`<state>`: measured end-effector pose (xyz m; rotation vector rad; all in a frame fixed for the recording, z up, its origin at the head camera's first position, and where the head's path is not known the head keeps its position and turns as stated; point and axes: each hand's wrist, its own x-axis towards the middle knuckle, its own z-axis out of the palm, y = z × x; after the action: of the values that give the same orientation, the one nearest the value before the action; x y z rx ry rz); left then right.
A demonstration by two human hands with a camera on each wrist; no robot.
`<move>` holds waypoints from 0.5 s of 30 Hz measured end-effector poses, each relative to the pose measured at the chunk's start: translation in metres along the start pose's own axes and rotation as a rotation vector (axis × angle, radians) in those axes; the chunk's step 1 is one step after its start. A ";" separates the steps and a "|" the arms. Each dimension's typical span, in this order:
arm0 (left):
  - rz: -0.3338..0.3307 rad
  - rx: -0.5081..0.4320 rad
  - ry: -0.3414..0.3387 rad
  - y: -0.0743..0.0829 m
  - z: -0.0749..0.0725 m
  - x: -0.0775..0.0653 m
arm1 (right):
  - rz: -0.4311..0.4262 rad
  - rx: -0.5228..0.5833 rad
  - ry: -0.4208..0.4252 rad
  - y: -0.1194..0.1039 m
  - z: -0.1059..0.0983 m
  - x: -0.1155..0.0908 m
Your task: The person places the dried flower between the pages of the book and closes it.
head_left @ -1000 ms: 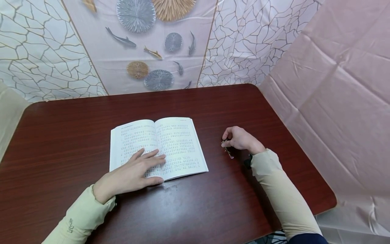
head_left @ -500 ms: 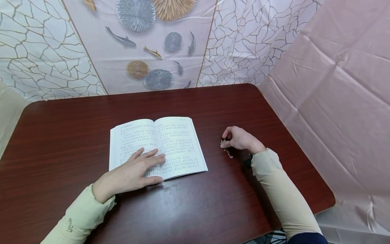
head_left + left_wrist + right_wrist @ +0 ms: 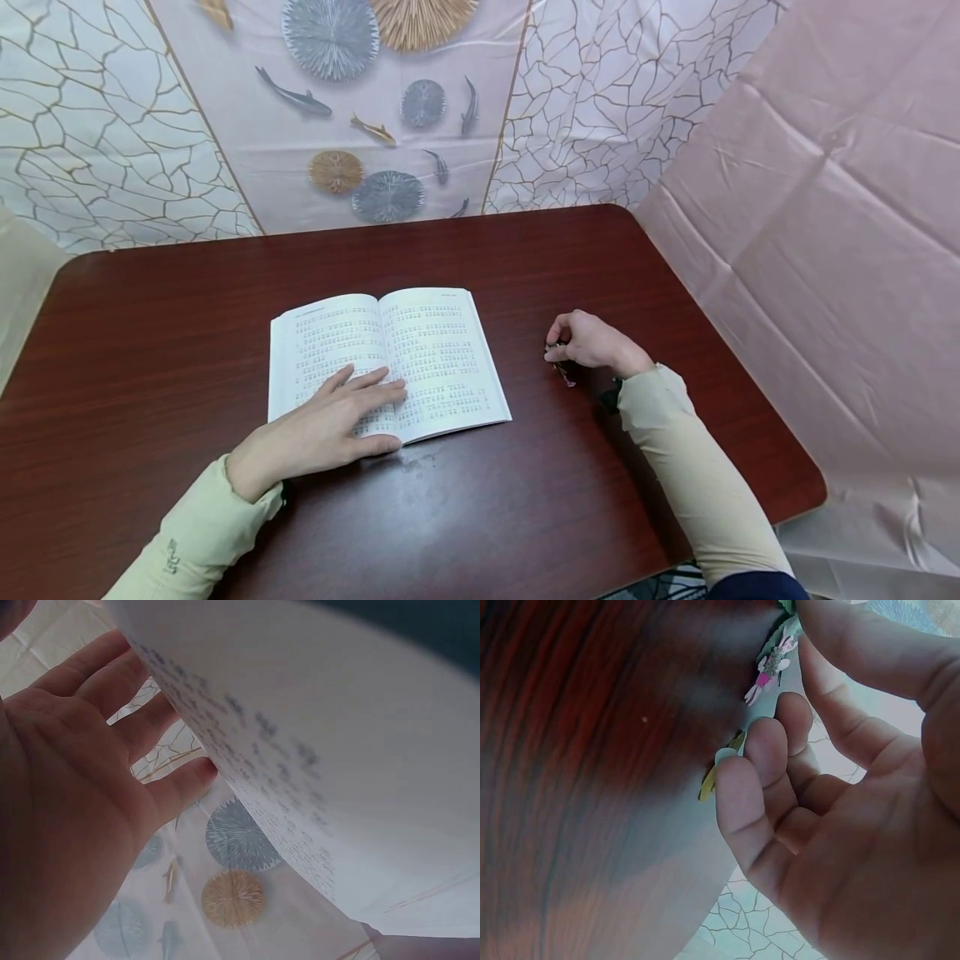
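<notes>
Here, in the head view, the left hand (image 3: 315, 433) is lying with straight fingers on the open white book with printed pages (image 3: 386, 362), on the dark red wooden table (image 3: 150, 333). The right hand (image 3: 592, 342) is curling beside the book and pinching a small thin flowered bookmark (image 3: 564, 373), mostly hidden under the fingers.

In the left wrist view, the blurred page (image 3: 322, 750) is covering much of the view, and the palm (image 3: 67, 802) is showing flat.

In the right wrist view, the bookmark (image 3: 769, 667) is peeking between the thumb and the bent fingers (image 3: 765, 750); its full shape is hard to see.
</notes>
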<state>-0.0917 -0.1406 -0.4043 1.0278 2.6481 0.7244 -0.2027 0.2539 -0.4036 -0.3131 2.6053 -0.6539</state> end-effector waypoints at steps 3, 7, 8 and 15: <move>-0.011 0.001 -0.008 0.000 -0.001 0.000 | 0.004 0.020 0.001 -0.001 0.000 -0.002; -0.013 0.005 -0.008 0.001 -0.001 -0.001 | -0.006 0.032 0.008 -0.002 0.000 -0.003; -0.012 0.006 -0.008 0.001 -0.001 -0.001 | -0.010 0.031 0.013 -0.002 -0.001 -0.003; 0.001 0.010 0.005 0.001 0.000 -0.001 | 0.039 0.002 0.060 0.000 -0.004 -0.006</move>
<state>-0.0906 -0.1408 -0.4038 1.0313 2.6585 0.7153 -0.1997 0.2570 -0.3984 -0.2448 2.6609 -0.6617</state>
